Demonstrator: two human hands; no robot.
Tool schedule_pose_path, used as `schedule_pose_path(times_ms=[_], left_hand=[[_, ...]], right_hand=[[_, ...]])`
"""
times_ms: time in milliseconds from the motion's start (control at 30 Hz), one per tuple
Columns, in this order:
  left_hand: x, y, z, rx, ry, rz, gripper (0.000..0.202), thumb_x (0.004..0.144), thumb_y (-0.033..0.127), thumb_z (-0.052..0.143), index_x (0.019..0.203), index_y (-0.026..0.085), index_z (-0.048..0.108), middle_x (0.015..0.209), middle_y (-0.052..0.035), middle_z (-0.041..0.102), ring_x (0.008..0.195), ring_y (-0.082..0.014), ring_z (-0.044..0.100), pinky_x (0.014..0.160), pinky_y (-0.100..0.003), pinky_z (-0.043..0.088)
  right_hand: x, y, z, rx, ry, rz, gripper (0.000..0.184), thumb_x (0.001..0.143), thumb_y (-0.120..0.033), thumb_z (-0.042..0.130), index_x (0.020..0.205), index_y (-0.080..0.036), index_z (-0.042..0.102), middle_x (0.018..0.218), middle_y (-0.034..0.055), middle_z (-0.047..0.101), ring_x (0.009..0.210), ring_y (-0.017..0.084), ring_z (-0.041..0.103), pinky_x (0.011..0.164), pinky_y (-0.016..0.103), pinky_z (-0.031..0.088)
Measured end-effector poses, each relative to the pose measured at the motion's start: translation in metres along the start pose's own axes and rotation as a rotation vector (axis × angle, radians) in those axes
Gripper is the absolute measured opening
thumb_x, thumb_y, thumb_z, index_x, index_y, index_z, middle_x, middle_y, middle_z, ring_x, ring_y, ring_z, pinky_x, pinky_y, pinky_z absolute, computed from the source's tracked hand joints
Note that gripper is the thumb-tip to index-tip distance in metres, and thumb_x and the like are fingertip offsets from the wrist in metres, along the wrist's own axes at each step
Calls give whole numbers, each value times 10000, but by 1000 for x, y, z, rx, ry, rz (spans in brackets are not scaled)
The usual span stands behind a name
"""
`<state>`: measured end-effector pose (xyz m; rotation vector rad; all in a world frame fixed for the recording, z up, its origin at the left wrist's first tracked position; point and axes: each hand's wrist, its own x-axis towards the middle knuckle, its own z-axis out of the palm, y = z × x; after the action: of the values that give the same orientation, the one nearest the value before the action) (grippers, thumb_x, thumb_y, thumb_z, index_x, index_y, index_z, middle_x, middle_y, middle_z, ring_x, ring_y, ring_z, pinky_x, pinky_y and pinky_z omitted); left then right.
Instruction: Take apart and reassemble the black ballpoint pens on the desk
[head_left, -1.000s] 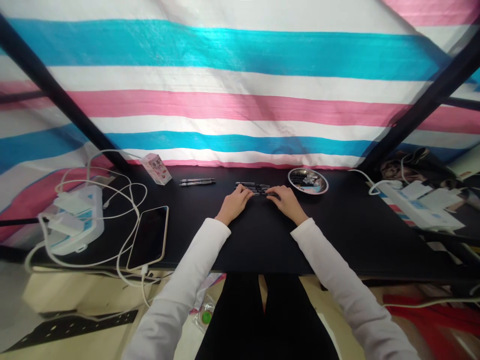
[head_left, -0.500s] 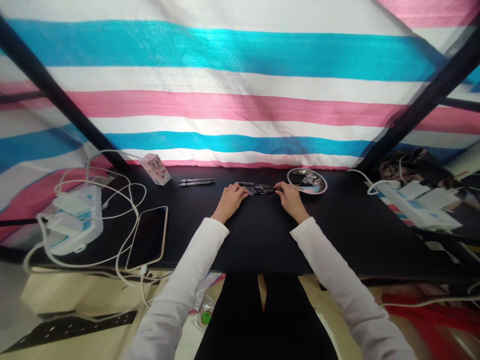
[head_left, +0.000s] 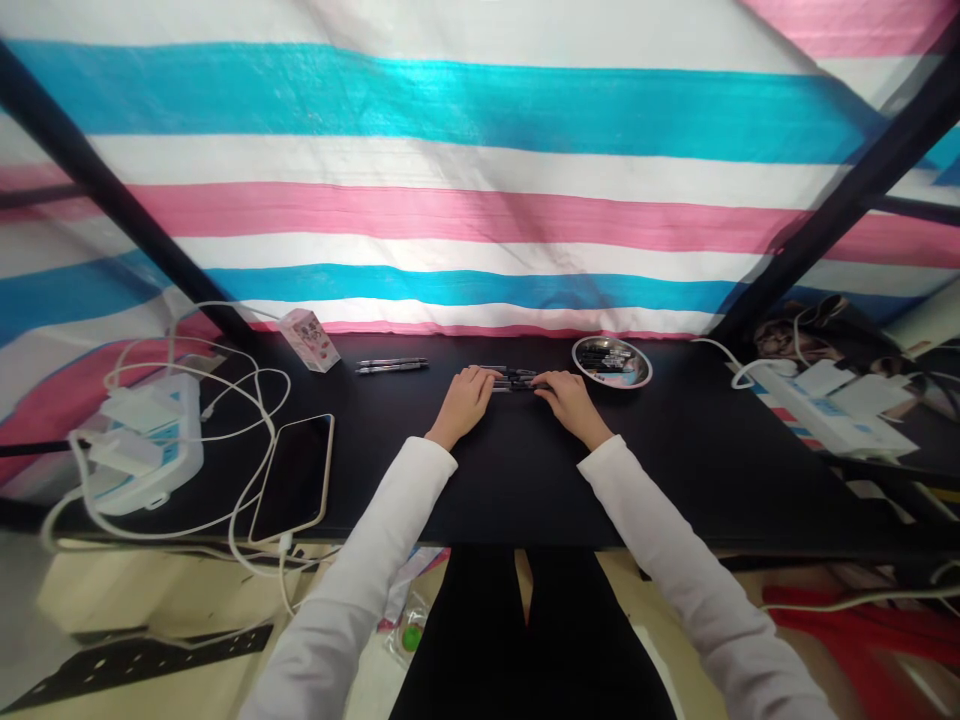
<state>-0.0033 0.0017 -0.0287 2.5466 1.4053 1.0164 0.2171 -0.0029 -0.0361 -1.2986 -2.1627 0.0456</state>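
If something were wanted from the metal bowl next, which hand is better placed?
Probably the right hand: it's nearer the metal bowl, while the left hand is at the opposite end of the pens. Both appear to touch them.

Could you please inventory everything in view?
slim pens: several, black and clear, between hands
paired pens: two, black and clear, left
round metal bowl: one, silver, right, holding dark pens
patterned box: one, pink and white, rear left
flat phone: one, black, front left
boxy power strips: two, white, outer sides
thin cables: several, white, both sides
table: one, black, under pens
striped sheet: one, white, blue, pink, behind
frame posts: two, black, sides
left hand: one, white-sleeved, at pens
right hand: one, white-sleeved, at pens
trousered legs: two, black, below
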Motion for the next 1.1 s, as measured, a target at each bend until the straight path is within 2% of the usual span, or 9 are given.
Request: schedule_pose_path(times_ms=[133,300,667,1100], left_hand=[[-2,6,2,-64,-106,104,282,916,396,419,1051,210,583,937,-22,614,917,-167,542,844,-300,375],[-3,0,8,-29,-156,151,234,929,326,410,972,207,607,959,-14,653,913,-166,561,822,-302,382],[-3,-13,-1,53,-66,25,234,946,288,365,969,197,579,938,-28,633,859,-168,534,737,-295,357],[-3,-14,1,30,2,17,242,956,273,318,953,184,542,914,-36,621,829,-171,515,760,-301,361]], right_hand=[[0,-11,-2,1,-8,-64,137,881,-275,509,968,-226,602,943,35,661,872,200,550,802,340,326],[0,-16,-4,13,16,-73,115,867,-294,542,930,-239,620,922,12,670,857,182,555,814,341,303],[0,6,-10,-9,164,57,189,889,-345,488,956,-228,621,899,32,661,851,203,569,808,351,293],[-1,-3,7,-130,8,-26,214,893,-335,487,1003,-241,645,931,49,621,885,200,528,791,345,302]])
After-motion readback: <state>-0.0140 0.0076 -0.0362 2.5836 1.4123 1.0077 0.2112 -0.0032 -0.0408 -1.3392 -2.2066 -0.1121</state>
